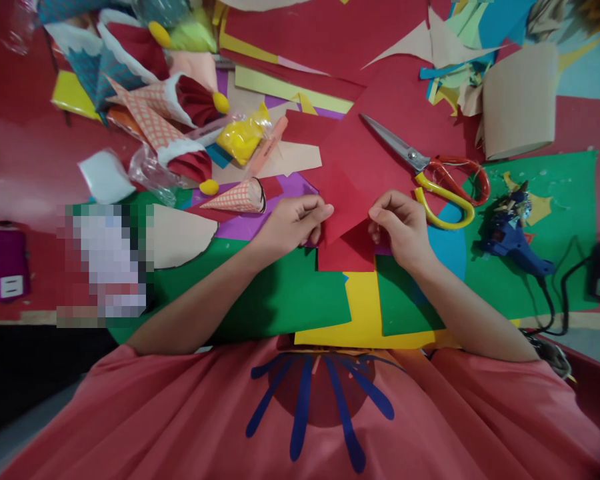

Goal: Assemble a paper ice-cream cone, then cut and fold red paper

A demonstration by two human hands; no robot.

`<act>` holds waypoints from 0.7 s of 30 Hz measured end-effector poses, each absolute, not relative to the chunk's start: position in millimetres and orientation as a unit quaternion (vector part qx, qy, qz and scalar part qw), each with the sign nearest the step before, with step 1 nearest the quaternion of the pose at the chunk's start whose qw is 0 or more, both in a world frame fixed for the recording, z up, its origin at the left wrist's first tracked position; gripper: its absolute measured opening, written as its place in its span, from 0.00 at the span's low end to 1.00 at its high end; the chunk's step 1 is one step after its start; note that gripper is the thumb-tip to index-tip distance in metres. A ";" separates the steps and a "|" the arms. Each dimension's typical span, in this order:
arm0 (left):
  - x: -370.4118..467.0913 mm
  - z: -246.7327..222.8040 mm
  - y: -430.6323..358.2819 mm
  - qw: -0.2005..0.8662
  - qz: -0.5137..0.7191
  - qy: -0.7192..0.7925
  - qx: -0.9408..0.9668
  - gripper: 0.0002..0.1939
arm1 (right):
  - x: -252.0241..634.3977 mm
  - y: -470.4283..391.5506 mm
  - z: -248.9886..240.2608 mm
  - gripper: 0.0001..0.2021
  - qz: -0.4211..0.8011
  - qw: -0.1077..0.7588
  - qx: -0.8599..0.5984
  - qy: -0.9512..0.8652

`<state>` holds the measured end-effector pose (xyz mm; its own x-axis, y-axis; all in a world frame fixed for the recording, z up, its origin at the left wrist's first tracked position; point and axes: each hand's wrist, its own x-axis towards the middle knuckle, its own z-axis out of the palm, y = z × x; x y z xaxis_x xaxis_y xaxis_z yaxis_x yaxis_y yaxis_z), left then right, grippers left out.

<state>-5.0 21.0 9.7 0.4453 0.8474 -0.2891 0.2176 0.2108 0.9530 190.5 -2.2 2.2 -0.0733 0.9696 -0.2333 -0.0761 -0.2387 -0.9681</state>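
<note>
The left hand (294,223) and right hand (406,228) each pinch an edge of a flat, red, pointed sheet (347,207) at the centre of the bench (10,180), seemingly cut out but not joined to anything. At ten o'clock, a white-trimmed, red-lined, pink-checked cone (153,127) looks finished; at nine, a smaller pink-checked cone (233,199) appears rolled but untrimmed.

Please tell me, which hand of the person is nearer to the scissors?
Right. The right hand is close beside the scissors, at the handle end. The left hand is farther off, at the opposite side of the red sheet.
</note>
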 end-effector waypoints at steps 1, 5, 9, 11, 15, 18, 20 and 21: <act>-4.8 9.7 21.1 0.624 0.252 0.464 0.575 0.19 | 191.0 -2.0 1.3 0.08 0.596 0.440 -0.515 -0.431; -4.6 9.0 20.8 0.618 0.252 0.471 0.576 0.20 | 192.8 -1.0 -1.4 0.11 0.615 0.434 -0.495 -0.435; -5.1 6.3 20.2 0.614 0.250 0.470 0.583 0.21 | 192.4 -0.7 0.6 0.17 0.616 0.417 -0.486 -0.458; -5.4 5.6 20.2 0.611 0.246 0.468 0.589 0.22 | 191.5 -1.0 2.5 0.18 0.613 0.405 -0.495 -0.465; -5.6 7.2 20.3 0.596 0.234 0.465 0.611 0.25 | 190.1 -2.2 4.3 0.18 0.612 0.391 -0.514 -0.457; -5.1 8.5 19.7 0.583 0.224 0.466 0.626 0.27 | 189.8 -2.7 4.7 0.19 0.610 0.392 -0.515 -0.457; -4.7 7.9 19.3 0.584 0.224 0.462 0.629 0.27 | 189.9 -2.7 5.0 0.19 0.604 0.394 -0.517 -0.461; -4.5 7.4 19.1 0.586 0.227 0.458 0.629 0.28 | 189.9 -2.7 5.3 0.19 0.600 0.395 -0.519 -0.464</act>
<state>-4.5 19.1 7.4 0.4775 0.8420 -0.2512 0.3106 0.1056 0.9446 189.9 -2.7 5.3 -0.1503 0.9548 -0.2566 0.0075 -0.2584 -0.9660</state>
